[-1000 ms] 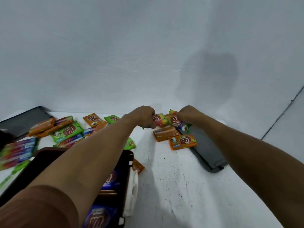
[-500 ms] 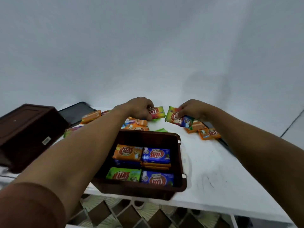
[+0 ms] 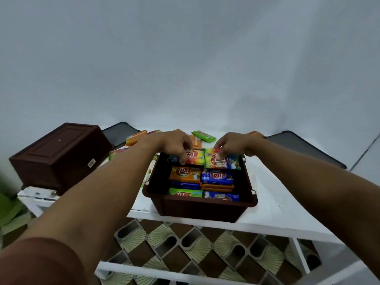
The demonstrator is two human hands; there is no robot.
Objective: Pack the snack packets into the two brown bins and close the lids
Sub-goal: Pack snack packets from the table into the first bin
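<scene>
I see the open brown bin (image 3: 205, 206) in the middle of the white table (image 3: 277, 202), near its front edge. It is a dark, smooth plastic box with a thick rim. Shiny snack packets lie flat inside it in neat rows: an orange packet (image 3: 185, 174), a blue packet (image 3: 217, 176) and a green packet (image 3: 185, 193) toward 6 o'clock.

My left hand (image 3: 174, 145) is over the far edge of the bin, at 12 o'clock. Its fingers curl down and pinch a rainbow packet (image 3: 194, 156). My right hand (image 3: 232, 145) is just beside it. Its fingers curl round a red and green packet (image 3: 218, 161). The two packets touch side by side over the back row.

At 9 o'clock a second brown bin (image 3: 59, 153) stands with a flat panel on top. I cannot tell if that is a lid or its bottom. A dark flat lid (image 3: 117, 132) lies behind it at 11 o'clock. Another dark lid (image 3: 304, 151) lies at 2 o'clock.

Loose packets sit behind my hands, and my hands hide some of them. I can see a loose green packet (image 3: 203, 136) and a loose orange packet (image 3: 135, 137).

Under the table is a tiled floor (image 3: 185, 243) with brown squares and pale fan shapes.
</scene>
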